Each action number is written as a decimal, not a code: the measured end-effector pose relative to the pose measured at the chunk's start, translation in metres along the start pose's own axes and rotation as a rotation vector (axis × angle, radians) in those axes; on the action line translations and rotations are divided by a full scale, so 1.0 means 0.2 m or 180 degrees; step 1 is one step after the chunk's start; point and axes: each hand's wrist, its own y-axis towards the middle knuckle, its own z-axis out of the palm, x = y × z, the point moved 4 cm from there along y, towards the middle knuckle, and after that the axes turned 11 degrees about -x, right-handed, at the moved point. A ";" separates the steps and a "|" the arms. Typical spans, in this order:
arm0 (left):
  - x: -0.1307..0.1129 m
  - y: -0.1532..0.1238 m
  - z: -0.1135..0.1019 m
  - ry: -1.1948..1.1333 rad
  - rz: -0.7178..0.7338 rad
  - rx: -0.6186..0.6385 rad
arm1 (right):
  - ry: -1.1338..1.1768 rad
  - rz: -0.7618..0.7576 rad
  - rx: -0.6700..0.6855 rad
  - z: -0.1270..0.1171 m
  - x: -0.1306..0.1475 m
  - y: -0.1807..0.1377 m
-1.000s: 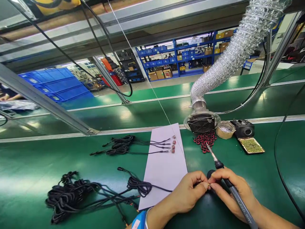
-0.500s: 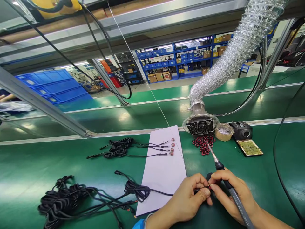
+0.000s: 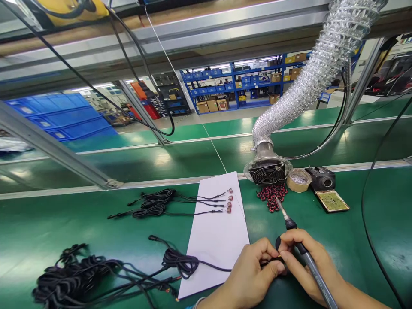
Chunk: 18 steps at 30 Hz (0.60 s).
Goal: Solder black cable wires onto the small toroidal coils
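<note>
My left hand (image 3: pixel 252 272) is closed in a pinch on the end of a black cable (image 3: pixel 214 266), whose coil lies to the left, partly on the white sheet (image 3: pixel 214 240). Close against it, my right hand (image 3: pixel 330 268) grips a soldering iron (image 3: pixel 290 223), while its thumb and fingertips pinch at the wire end. The iron's tip points away from me, over the pile of small red-and-black parts (image 3: pixel 273 195). A small dark round thing (image 3: pixel 278 243) shows by the right fingertips; its kind is unclear. The fingers mostly hide the wire ends.
Several small components (image 3: pixel 229 204) sit on the sheet beside stripped cables (image 3: pixel 157 201). A big cable bundle (image 3: pixel 71 279) lies front left. At the back are a fume extractor (image 3: pixel 268 171), solder roll (image 3: pixel 298 180), iron stand (image 3: pixel 323 178) and sponge tray (image 3: pixel 333 201). A cord (image 3: pixel 365 214) hangs at right.
The view has shifted slightly, so most things sit a little further left. My hands remain together at the cable end; the red wire tip visible before is now mostly covered by fingers.
</note>
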 end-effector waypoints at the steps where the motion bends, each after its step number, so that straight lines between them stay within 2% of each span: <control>1: 0.00 0.00 0.00 -0.0050 -0.0016 0.0052 | 0.0032 0.0048 0.0037 0.00 0.00 0.00; 5: 0.01 0.00 0.01 -0.0096 -0.0075 -0.0066 | 0.0087 0.0148 0.0006 0.01 -0.01 0.00; 10: 0.02 0.01 0.00 0.0245 0.0053 -0.0315 | 0.0011 0.0132 -0.0067 0.01 -0.02 -0.01; 14: 0.04 0.02 0.00 0.0216 0.0221 -0.0112 | 0.0062 0.0058 -0.0057 0.03 -0.02 -0.02; 18: 0.06 0.03 -0.01 -0.0030 0.0303 0.0140 | 0.0362 0.0370 0.0025 0.05 -0.05 -0.03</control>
